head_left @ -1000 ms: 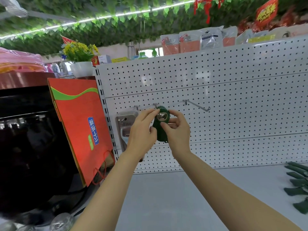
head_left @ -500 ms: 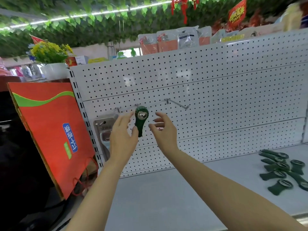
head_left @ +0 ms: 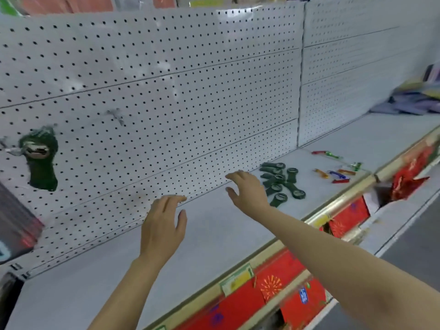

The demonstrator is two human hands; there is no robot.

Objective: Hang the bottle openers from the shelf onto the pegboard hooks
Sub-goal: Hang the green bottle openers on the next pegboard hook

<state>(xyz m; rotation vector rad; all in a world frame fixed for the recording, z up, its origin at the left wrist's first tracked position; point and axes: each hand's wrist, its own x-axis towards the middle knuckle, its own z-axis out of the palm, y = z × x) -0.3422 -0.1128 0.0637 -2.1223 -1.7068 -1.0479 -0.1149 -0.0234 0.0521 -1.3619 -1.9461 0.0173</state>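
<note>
Both my hands have let go of the green opener [head_left: 41, 158] since half a sec ago and dropped away from the pegboard [head_left: 166, 91]; view has swung right too. That opener hangs on a hook at the far left of the board, blurred, round head up, handle pointing down. Next hook [head_left: 116, 116] to its right is bare metal.

Rest of the green openers [head_left: 281, 182] lie in a loose pile on the grey shelf [head_left: 214, 234], close to the board's foot, right of center. Exact count hard to tell, they overlap.

My right hand [head_left: 247, 191] hovers over the shelf just left of that pile, fingers spread and relaxed, thumb out, holding nothing, not touching the pile. My left hand [head_left: 164, 225] is nearer to me and further left, also above the shelf, fingers straight-ish and loose, nothing in it.

Past the pile, toward the shelf's right end, a few small colored openers [head_left: 338, 173] lie scattered, red, blue, orange, green. Shelf's front edge has a gold strip w/ red decorated panels [head_left: 269, 289] below. Far right, blurry folded cloth-like stuff [head_left: 414, 101] in blue-grey sits on the next shelf section.
</note>
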